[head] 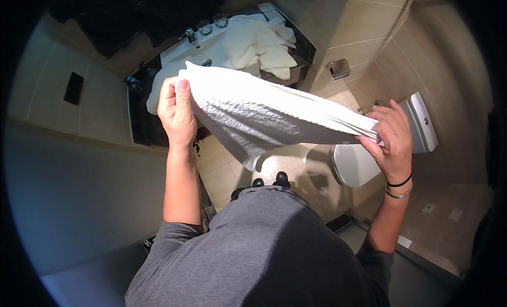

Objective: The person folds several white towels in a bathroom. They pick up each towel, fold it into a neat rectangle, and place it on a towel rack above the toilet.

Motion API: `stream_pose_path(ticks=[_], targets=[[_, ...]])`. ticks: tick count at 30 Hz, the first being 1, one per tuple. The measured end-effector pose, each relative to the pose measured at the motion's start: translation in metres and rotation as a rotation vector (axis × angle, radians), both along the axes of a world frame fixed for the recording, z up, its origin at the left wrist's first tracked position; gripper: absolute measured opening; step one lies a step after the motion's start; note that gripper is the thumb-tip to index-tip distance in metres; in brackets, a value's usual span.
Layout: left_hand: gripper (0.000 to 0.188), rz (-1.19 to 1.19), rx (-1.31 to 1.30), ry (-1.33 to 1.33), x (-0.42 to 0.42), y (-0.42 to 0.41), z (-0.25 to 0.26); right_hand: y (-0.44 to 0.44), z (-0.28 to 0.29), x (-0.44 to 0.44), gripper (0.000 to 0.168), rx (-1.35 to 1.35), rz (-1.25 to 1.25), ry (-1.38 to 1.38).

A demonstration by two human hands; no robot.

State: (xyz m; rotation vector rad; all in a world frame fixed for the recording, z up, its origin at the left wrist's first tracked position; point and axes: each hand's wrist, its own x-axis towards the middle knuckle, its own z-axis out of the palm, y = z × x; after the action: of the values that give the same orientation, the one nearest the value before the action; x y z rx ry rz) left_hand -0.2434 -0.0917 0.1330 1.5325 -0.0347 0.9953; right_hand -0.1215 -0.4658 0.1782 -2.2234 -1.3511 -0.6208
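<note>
A white terry towel (253, 113) is stretched between my two hands, above the tiled floor and in front of the washbasin. My left hand (178, 113) pinches its upper left corner, thumb on top. At the far right end, my right hand (390, 136) grips the layered edge between thumb and fingers. The cloth hangs slack in the middle, and one corner droops towards my shoes. More white towels (257, 41) lie heaped over the right side of the white washbasin (212, 45), which the held towel partly hides.
Two drinking glasses (204, 27) stand behind the basin beside the chrome tap (191, 35). A toilet (354, 166) is at the right, below a metal paper holder (338, 68) on the wall. Small bottles (134, 84) stand on the dark counter (138, 124) at left.
</note>
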Motion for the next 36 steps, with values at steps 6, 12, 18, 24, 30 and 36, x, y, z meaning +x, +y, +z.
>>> stream_pose_path(ticks=[6, 12, 18, 24, 30, 36], targets=[[0.025, -0.063, -0.283, 0.036, -0.012, -0.019, -0.008, -0.001, -0.023, -0.032, 0.022, 0.566, -0.174, 0.562], [0.011, -0.095, -0.119, 0.148, -0.034, -0.059, 0.01, -0.007, -0.009, -0.031, 0.048, 0.21, -0.35, 0.736], [0.016, -0.415, 0.357, 0.065, -0.022, -0.124, 0.004, 0.056, -0.011, -0.06, 0.07, -0.01, 0.204, 0.615], [0.028, -0.22, 0.434, 0.074, -0.038, -0.112, -0.021, 0.086, -0.031, -0.094, 0.025, 0.092, 0.113, 0.774], [0.054, -0.624, 0.031, 0.225, -0.054, -0.096, -0.066, 0.103, -0.016, -0.094, 0.026, 0.082, 0.319, 0.491], [0.029, -0.539, 0.107, 0.371, -0.052, -0.086, -0.097, 0.096, 0.006, -0.082, 0.028, 0.092, 0.177, 0.399]])
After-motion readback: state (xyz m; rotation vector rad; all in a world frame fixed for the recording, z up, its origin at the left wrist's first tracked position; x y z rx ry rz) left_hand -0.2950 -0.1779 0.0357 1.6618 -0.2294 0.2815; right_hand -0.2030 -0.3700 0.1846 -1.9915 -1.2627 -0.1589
